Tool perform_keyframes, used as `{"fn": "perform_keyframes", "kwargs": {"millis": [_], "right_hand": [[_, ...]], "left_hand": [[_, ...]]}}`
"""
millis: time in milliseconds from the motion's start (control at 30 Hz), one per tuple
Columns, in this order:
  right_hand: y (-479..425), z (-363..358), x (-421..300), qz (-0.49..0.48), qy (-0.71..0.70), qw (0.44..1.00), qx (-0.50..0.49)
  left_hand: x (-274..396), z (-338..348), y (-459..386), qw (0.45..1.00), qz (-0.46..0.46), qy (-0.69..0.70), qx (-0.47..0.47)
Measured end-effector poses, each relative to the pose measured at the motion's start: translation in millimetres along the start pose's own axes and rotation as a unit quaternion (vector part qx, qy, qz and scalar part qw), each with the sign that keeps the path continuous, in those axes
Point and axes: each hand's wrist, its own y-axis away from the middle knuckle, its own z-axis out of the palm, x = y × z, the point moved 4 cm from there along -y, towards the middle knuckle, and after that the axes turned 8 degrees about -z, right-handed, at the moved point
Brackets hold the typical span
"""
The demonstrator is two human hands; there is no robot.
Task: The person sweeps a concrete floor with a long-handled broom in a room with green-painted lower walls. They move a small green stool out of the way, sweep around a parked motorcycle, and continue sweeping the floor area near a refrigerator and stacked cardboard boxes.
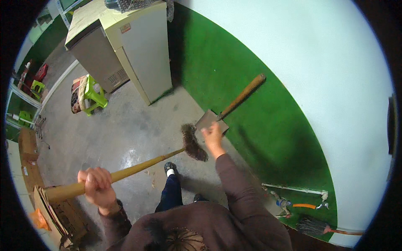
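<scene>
My left hand is closed around the thick end of a long wooden broom handle. The dark bristly broom head lies on the concrete floor in front of my feet. My right hand, with fingers partly spread, is over a metal dustpan or shovel whose wooden handle points up and away along the green wall. Whether the fingers touch the metal pan I cannot tell. No grip on its handle shows.
A white cabinet or fridge and a grey appliance stand ahead. A green plastic stool is at the left, with flattened cardboard nearer me. A white pipe and another broom are at the lower right.
</scene>
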Motion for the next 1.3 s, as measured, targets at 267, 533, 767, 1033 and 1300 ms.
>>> {"fn": "perform_keyframes", "kwargs": {"millis": [267,533,767,1033,1300], "right_hand": [[-169.0,-83.7,53.7,0.104,0.085,0.944,0.301],[-204.0,-87.7,79.6,0.107,-0.016,0.969,0.222],[-251.9,-2.0,-23.4,-0.051,0.016,0.993,-0.105],[-271.8,25.0,-87.8,-0.143,-0.094,0.985,-0.027],[-330.6,99.1,-62.6,-0.055,-0.167,0.984,0.004]], "left_hand": [[-79.9,-11.9,-97.8,0.994,-0.104,0.019,0.008],[-160.7,1.9,-90.9,0.979,-0.202,-0.017,0.034],[-162.6,-8.3,-98.3,0.975,-0.192,-0.025,0.113],[-162.3,-3.7,-89.0,0.971,-0.191,-0.021,0.145],[-159.9,7.1,-87.2,0.977,-0.170,-0.037,0.127]]}}
